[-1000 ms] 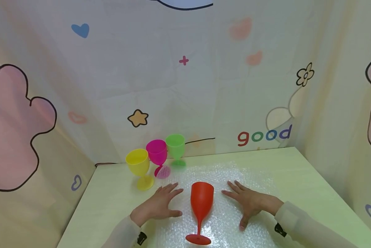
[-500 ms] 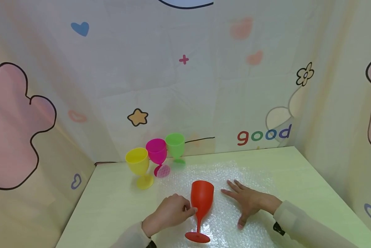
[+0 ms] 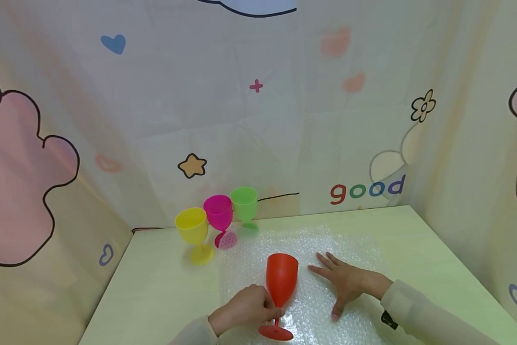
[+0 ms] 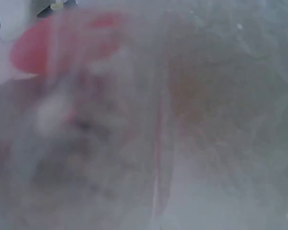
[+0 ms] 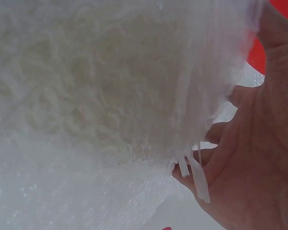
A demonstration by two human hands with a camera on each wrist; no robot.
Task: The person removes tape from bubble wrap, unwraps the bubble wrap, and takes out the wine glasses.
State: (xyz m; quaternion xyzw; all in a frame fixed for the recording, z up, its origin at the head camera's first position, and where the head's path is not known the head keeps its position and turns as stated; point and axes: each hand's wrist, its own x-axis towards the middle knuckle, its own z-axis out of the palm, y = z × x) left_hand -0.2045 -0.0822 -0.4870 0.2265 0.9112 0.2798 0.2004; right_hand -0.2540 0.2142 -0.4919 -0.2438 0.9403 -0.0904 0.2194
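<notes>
A red plastic goblet lies on a sheet of bubble wrap, its bowl pointing away and its foot toward the person. My left hand has curled fingers and grips the goblet's stem between thumb and fingers. In the left wrist view the red goblet shows as a blurred patch behind a hazy film. To the goblet's right, my right hand spreads its fingers over the bubble wrap. The right wrist view has that hand beside bubble wrap that covers much of the picture.
Yellow, magenta and green goblets stand upright at the back left of the pale table. A printed curtain hangs behind the table and along both sides.
My left hand has left its spread pose at the goblet's left, closed its fingers, and moved right and toward the person to the stem. The right hand stays nearly still.
</notes>
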